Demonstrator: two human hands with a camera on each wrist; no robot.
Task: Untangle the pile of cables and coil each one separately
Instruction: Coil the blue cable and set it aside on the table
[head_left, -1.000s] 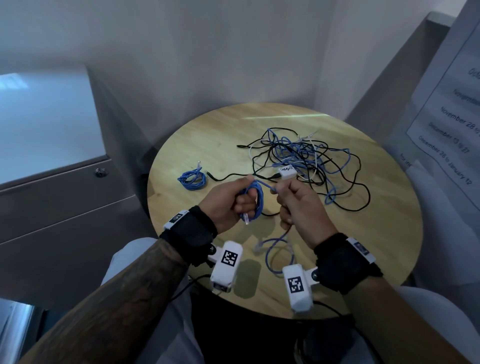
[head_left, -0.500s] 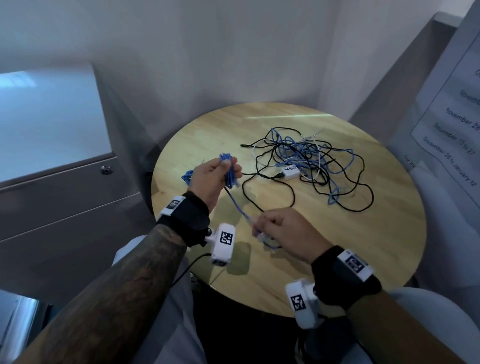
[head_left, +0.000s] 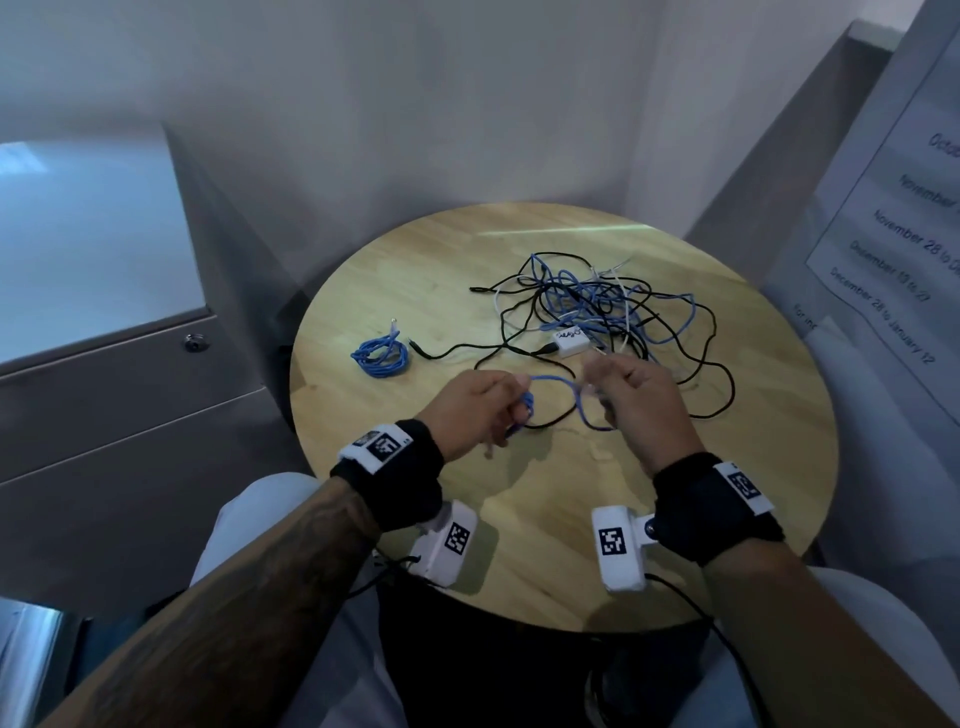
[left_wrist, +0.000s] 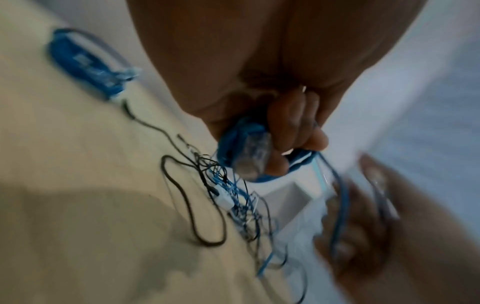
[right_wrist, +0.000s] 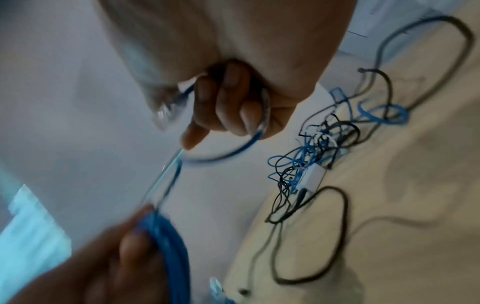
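Overhead, the left hand (head_left: 475, 410) bunches finished loops of the blue cable (head_left: 553, 382) while the right hand (head_left: 636, 397) pinches its free tail, ready for another wrap; a coiled blue cable (head_left: 381, 354) lies apart on the bench (head_left: 519, 561), clear of the tangled pile (head_left: 597, 312). Left wrist: fingers (left_wrist: 291, 123) curl round the bundle. Right wrist: fingers (right_wrist: 226, 102) pinch the tail near its clear plug (right_wrist: 166, 113).

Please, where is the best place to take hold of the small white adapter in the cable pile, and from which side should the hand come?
Probably grip the white adapter across its two long sides, coming from above on the near side. It lies flat on the table at the near edge of the tangled pile. A black cable plugs into its left end, and cables cross behind it, so those sides are crowded.
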